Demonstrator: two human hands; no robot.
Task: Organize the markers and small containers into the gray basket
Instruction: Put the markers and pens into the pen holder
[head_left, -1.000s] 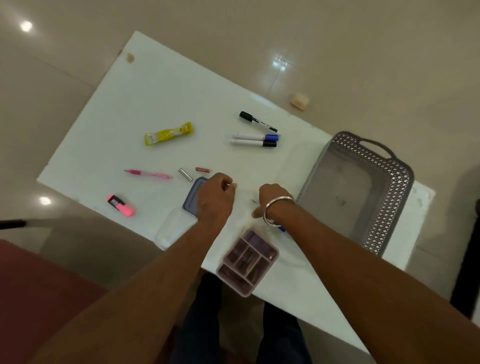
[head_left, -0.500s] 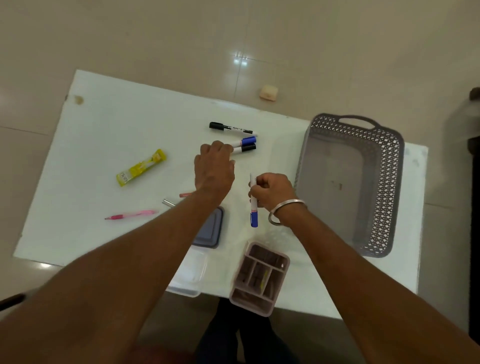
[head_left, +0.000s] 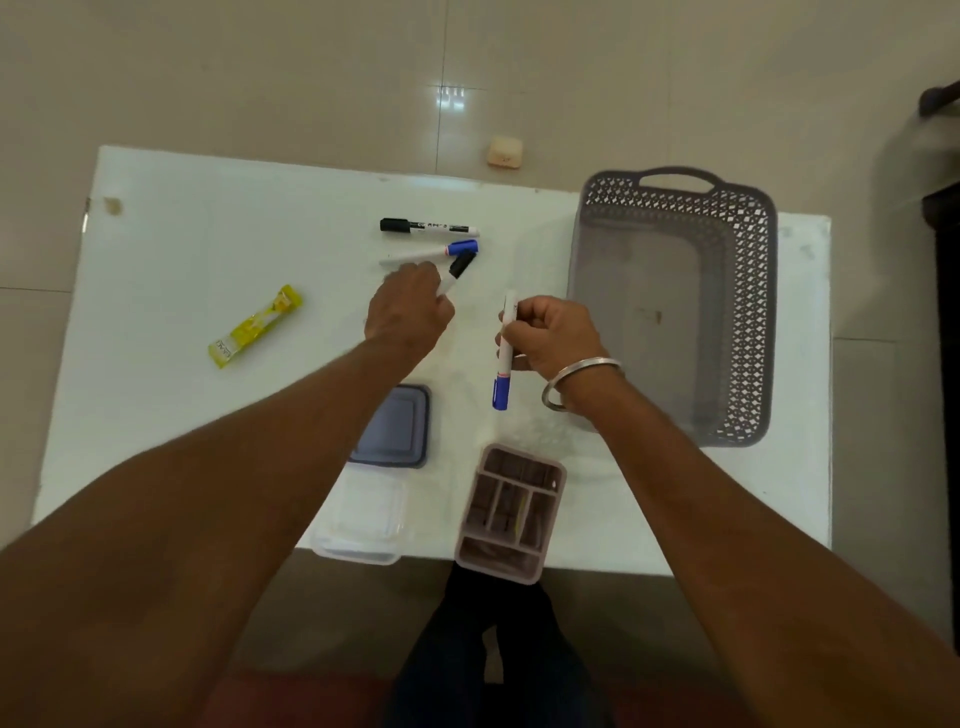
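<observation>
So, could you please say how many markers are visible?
4: black-capped marker and blue-capped marker lying on the table, second black-capped marker in the left hand, second blue-capped marker in the right hand. Arms may hide others.

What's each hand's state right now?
Left hand: fingers gripping the tilted black-capped marker.
Right hand: fingers holding a blue-capped marker.

The left grip (head_left: 410, 312) went from by the lid (head_left: 395, 426) out to the pair of markers and closed on the black-capped marker (head_left: 460, 267), swinging it askew from its blue-capped neighbour (head_left: 447, 251). The right grip (head_left: 550, 332) took up a blue marker (head_left: 503, 364) from the worktop (head_left: 208, 249).
</observation>
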